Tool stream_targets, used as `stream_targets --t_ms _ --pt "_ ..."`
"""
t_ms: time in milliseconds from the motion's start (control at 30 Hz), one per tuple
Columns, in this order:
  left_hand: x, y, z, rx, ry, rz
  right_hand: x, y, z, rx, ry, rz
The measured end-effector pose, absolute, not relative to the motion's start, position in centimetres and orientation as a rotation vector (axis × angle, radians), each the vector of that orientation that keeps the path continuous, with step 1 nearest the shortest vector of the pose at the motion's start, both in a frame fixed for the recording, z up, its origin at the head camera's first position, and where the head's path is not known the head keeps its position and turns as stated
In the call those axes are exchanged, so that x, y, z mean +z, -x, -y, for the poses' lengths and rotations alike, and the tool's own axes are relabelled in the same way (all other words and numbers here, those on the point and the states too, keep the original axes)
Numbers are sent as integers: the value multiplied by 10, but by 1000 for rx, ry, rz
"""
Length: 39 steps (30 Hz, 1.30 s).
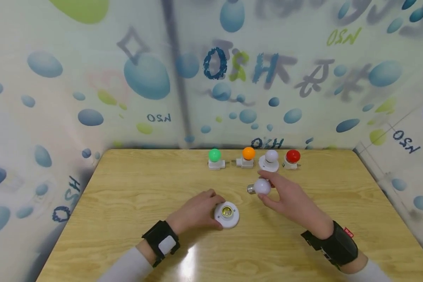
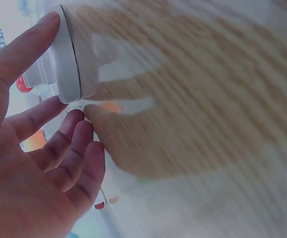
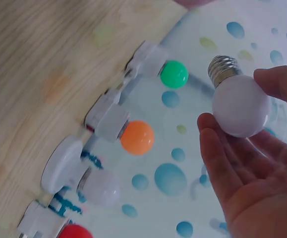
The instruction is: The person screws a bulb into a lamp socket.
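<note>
Between the thumb and fingers of my right hand (image 1: pixel 285 196) is a white light bulb (image 1: pixel 262 186), pinched by its globe. Its metal screw base points left in the head view, and the bulb (image 3: pixel 241 105) shows whole in the right wrist view. My left hand (image 1: pixel 201 209) grips the edge of a round white lamp holder (image 1: pixel 232 220) on the table, thumb on the near side and fingers on the far side. The holder's brass socket faces up with no bulb in it. In the left wrist view the thumb and index finger touch the holder's rim (image 2: pixel 68 64).
Along the table's (image 1: pixel 127 188) back edge stand a green bulb (image 1: pixel 214 155) and an orange bulb (image 1: pixel 248 153) in plug-in sockets, a white bulb (image 1: pixel 272 156) in a round holder, and a red bulb (image 1: pixel 293 156) in a socket. A patterned wall covering (image 1: pixel 197 98) rises behind.
</note>
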<state>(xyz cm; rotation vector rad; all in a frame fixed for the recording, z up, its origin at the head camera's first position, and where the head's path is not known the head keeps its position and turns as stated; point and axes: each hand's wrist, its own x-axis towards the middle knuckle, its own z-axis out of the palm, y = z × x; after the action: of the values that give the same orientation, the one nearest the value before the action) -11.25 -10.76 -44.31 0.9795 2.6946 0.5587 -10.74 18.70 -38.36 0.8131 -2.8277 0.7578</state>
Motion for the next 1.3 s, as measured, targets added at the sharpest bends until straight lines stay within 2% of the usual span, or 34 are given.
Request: stream_targets --t_ms 233,733,1300 --pt "-447 109 106 543 -955 -2712 -389 97 -169 791 -967 2838" --pt "-447 111 110 569 -947 -2717 -396 100 -130 766 -1331 2821" --pt "-446 112 108 582 -959 -2709 -402 101 -122 586 -1513 2694"
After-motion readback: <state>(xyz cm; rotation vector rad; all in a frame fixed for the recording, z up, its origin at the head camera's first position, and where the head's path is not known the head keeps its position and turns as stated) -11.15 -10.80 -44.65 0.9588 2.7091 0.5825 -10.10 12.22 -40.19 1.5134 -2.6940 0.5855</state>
